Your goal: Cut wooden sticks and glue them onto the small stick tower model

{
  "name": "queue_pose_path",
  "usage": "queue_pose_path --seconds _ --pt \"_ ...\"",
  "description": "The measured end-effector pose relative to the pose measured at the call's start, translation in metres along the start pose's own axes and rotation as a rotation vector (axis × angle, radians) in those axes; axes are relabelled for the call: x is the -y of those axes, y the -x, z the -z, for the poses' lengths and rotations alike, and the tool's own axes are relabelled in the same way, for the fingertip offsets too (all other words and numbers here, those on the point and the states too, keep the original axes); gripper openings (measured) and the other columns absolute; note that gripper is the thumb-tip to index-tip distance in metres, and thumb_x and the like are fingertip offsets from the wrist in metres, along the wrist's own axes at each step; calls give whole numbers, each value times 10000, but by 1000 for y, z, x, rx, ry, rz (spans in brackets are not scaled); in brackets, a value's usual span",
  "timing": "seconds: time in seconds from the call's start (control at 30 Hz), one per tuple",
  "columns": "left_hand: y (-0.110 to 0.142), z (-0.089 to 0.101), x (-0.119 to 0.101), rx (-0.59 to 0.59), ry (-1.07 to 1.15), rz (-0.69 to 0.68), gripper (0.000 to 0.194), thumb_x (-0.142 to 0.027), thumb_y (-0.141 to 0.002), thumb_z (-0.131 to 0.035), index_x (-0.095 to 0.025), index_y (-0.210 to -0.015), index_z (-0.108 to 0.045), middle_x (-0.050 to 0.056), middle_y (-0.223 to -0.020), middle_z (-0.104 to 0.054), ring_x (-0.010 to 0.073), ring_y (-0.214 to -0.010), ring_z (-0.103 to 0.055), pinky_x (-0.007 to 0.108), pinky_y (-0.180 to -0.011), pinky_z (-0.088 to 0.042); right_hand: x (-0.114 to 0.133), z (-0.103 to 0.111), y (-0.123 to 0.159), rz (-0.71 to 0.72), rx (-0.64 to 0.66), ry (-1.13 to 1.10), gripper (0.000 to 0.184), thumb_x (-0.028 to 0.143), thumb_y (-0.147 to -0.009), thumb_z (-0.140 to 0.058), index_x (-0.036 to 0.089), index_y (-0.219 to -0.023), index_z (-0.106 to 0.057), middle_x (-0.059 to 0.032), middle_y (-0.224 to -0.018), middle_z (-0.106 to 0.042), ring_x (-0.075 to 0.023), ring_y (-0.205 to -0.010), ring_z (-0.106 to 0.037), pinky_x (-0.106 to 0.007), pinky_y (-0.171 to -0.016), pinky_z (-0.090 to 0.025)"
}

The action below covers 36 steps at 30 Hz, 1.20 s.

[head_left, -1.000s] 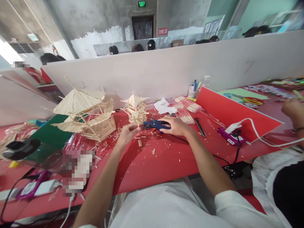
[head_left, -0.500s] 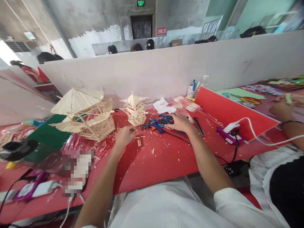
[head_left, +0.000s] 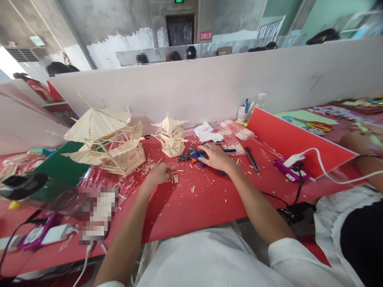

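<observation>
Small pale wooden sticks [head_left: 175, 179] lie on the red tabletop beside my left hand [head_left: 161, 174]. Its fingertips are pinched together low over the table; whatever is between them is too small to make out. My right hand [head_left: 216, 157] is curved around the rear of a blue glue gun [head_left: 195, 154] with an orange trigger, whose nozzle points left. A blue-and-black tool handle [head_left: 229, 150] sticks out just past this hand, the rest of it hidden. Behind my hands stands a small stick-built pavilion [head_left: 170, 137], with a larger stick pavilion [head_left: 103, 139] to its left.
White tissue [head_left: 206, 131], stick packets [head_left: 243, 133] and a black-handled cutter [head_left: 252, 158] lie behind and right. A red board [head_left: 295, 139] leans near a purple power strip [head_left: 289, 171]. A bottle [head_left: 38, 191] lies left. Another person's arm [head_left: 366, 147] is at far right.
My right hand has moved left and closed in on the glue gun from the blue tool beside it. My left hand has shifted slightly right and down towards the loose sticks.
</observation>
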<state>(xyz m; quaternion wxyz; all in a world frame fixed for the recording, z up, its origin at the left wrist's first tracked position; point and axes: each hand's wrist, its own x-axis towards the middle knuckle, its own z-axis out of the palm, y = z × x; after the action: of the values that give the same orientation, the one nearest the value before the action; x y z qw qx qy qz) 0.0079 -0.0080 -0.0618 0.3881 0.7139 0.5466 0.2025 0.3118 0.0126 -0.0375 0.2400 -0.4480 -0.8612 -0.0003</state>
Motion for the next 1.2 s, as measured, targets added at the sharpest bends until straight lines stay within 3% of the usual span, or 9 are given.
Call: queue_pose_path --seconds 0.07,0.17,0.3,0.4,0.53,0.6,0.8,0.97,1.2 --pt "1 2 -1 59 -46 14 71 -239 -748 -635 -191 -701 -656 20 -606 -678 183 -573 -670 234 -543 -449 25 -5 -4 123 39 -118 334 303 -948 -611 192 -1263 -633 -116 -1186 -691 -265 -1111 -626 -414 -996 -463" --pt "3 5 -5 109 -223 -99 110 -181 -761 -597 -172 -836 -677 34 -746 -716 184 -693 -682 243 -647 -477 59 -18 -7 235 145 -190 292 283 -913 -682 175 -1184 -674 -103 -1111 -726 -250 -1041 -656 -371 -944 -479" --pt "5 7 -9 135 -303 -151 149 -145 -770 -591 -165 -897 -664 38 -815 -729 186 -767 -670 245 -686 -472 80 -36 -7 305 185 -241 325 266 -859 -760 179 -1163 -684 -110 -1136 -725 -254 -1068 -660 -357 -931 -479" --pt "6 7 -10 116 -281 -148 159 -101 -794 -550 -167 -905 -643 32 -821 -726 176 -778 -671 238 -683 -468 82 -44 -7 304 189 -256 306 250 -856 -765 179 -1144 -694 -113 -1121 -729 -255 -1064 -664 -351 -920 -481" --pt "9 10 -14 -65 -418 -174 200 -95 -827 -554 -179 -985 -642 54 -949 -733 196 -883 -677 261 -743 -462 83 -54 -6 275 185 -280 331 275 -857 -768 159 -1156 -689 -118 -1099 -734 -259 -1042 -671 -353 -908 -488" --pt "10 11 -16 -91 -504 -154 181 -131 -842 -586 -183 -1002 -653 68 -983 -734 213 -910 -679 271 -751 -456 86 -58 -6 260 183 -304 360 264 -845 -780 152 -1172 -680 -119 -1105 -735 -260 -1039 -674 -355 -908 -490" --pt "10 6 -20 -12 -606 -124 156 -114 -862 -560 -176 -943 -678 80 -928 -744 211 -852 -689 266 -703 -433 91 -63 -8 244 177 -341 301 204 -833 -782 140 -1113 -692 -130 -1062 -735 -256 -991 -681 -357 -879 -494" --pt "13 9 -22 -39 -622 -121 156 -121 -856 -551 -171 -954 -662 87 -934 -730 217 -863 -678 274 -705 -429 89 -57 -8 211 179 -403 326 202 -814 -803 145 -1113 -687 -105 -1012 -739 -232 -937 -680 -326 -838 -491" --pt "17 11 -21 68 -509 -156 212 -143 -827 -554 -179 -1025 -619 49 -895 -706 208 -815 -658 272 -694 -439 85 -53 -7 231 211 -385 397 196 -816 -790 127 -1185 -659 -146 -1168 -703 -272 -1082 -654 -372 -938 -486"
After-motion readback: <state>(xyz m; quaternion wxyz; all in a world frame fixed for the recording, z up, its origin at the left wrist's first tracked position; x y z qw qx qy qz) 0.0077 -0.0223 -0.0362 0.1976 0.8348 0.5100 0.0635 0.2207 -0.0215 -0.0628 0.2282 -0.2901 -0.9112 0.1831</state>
